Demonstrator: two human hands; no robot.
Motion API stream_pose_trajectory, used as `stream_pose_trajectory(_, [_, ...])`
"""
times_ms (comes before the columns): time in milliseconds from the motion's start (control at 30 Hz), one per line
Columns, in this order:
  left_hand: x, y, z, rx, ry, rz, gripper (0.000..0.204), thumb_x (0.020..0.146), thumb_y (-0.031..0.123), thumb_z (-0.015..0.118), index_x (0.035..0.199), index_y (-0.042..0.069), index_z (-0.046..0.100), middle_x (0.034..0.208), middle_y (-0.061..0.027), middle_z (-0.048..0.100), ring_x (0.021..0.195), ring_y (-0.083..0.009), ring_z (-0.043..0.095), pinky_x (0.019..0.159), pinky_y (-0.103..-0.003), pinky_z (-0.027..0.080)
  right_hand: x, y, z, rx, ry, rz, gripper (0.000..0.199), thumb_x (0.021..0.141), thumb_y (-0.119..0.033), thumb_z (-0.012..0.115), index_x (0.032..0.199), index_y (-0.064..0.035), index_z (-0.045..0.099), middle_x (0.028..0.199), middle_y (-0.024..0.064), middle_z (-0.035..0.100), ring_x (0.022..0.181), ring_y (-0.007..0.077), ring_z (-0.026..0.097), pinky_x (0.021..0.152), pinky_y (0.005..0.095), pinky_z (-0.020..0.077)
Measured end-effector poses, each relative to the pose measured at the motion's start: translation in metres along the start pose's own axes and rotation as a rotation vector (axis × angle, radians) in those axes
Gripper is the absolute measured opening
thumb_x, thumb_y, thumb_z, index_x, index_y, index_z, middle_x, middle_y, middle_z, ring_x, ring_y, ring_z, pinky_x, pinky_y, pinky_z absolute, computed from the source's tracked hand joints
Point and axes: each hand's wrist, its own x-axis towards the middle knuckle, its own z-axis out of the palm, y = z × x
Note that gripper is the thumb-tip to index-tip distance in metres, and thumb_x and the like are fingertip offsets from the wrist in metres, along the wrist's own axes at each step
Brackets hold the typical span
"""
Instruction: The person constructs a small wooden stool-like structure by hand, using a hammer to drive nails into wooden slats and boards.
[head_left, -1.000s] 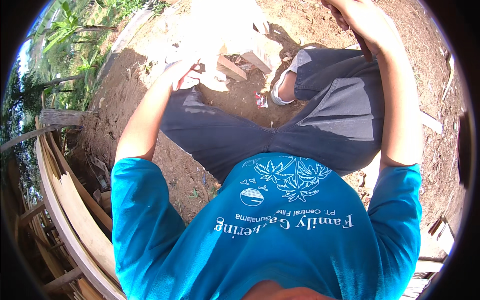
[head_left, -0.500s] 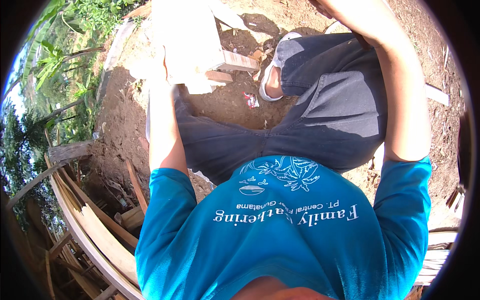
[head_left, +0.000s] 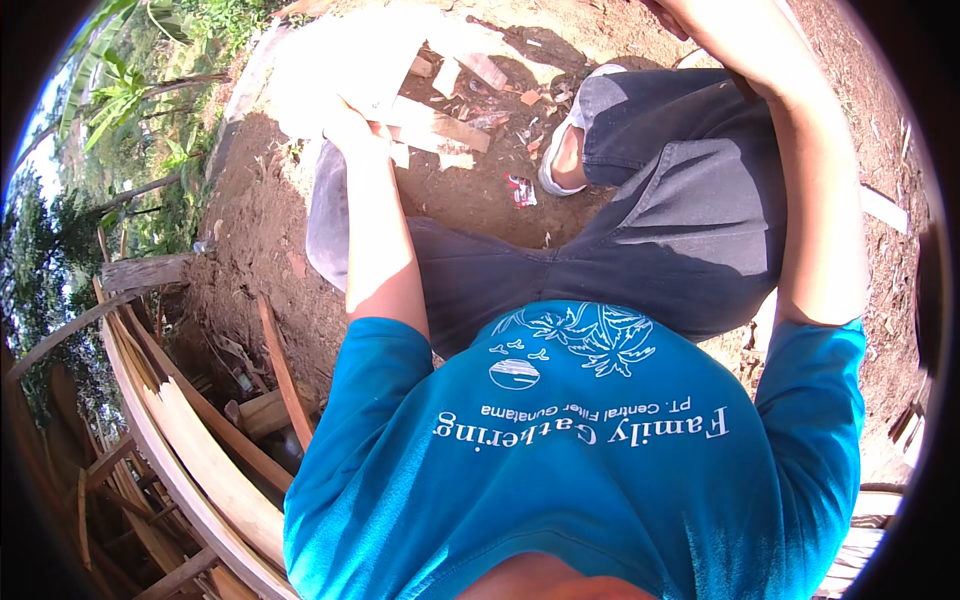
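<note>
Wooden pieces (head_left: pixel 442 125) lie near our left fingers (head_left: pixel 346 114); we cannot tell if these or our right fingers (head_left: pixel 676 16) hold something.

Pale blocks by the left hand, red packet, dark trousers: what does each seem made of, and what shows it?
Pale blocks: probably bare, matt wood; straight edges, though glare hides grain.
Red packet: perhaps plastic film; irregular outline, finish too small to tell.
Dark trousers: matt cloth, maybe denim; soft folds and seams.
</note>
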Motion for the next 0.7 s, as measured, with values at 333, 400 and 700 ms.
stream_pose_trajectory(333, [0.003, -0.02, 0.0, -0.134, 0.041, -0.07, 0.041, 0.108, 0.045, 0.048, 0.126, 0.009, 0.056, 0.106, -0.0056, 0.067, 0.084, -0.0163, 0.067, 0.067, -0.031, 0.059, 0.017, 0.048, 0.01, 0.262, -0.043, -0.332, 0.03, 0.105, -0.03, 0.06, 0.084, -0.0089, 0.056, 0.065, -0.0049, 0.044, 0.057, 0.0078, 0.038, 0.054, 0.0286, 0.0341])
stream_pose_trajectory(400, [-0.015, -0.005, -0.024, -0.088, 0.01, -0.007, 0.049, 0.107, 0.048, 0.049, 0.136, 0.008, 0.051, 0.118, -0.0089, 0.064, 0.096, -0.0197, 0.067, 0.077, -0.036, 0.06, 0.022, 0.049, 0.026, 0.323, -0.037, -0.424, 0.031, 0.105, -0.031, 0.06, 0.083, -0.0094, 0.055, 0.065, -0.0049, 0.043, 0.056, 0.0079, 0.037, 0.053, 0.0286, 0.0338])
stream_pose_trajectory(700, [-0.026, -0.031, -0.033, -0.029, 0.072, -0.101, 0.061, 0.106, 0.052, 0.051, 0.144, 0.005, 0.042, 0.127, -0.0108, 0.06, 0.111, -0.023, 0.063, 0.097, -0.037, 0.053, 0.01, 0.042, 0.002, 0.401, -0.23, -0.315, 0.033, 0.105, -0.031, 0.06, 0.08, -0.0103, 0.054, 0.063, -0.0063, 0.041, 0.054, 0.0077, 0.038, 0.051, 0.0276, 0.0326])
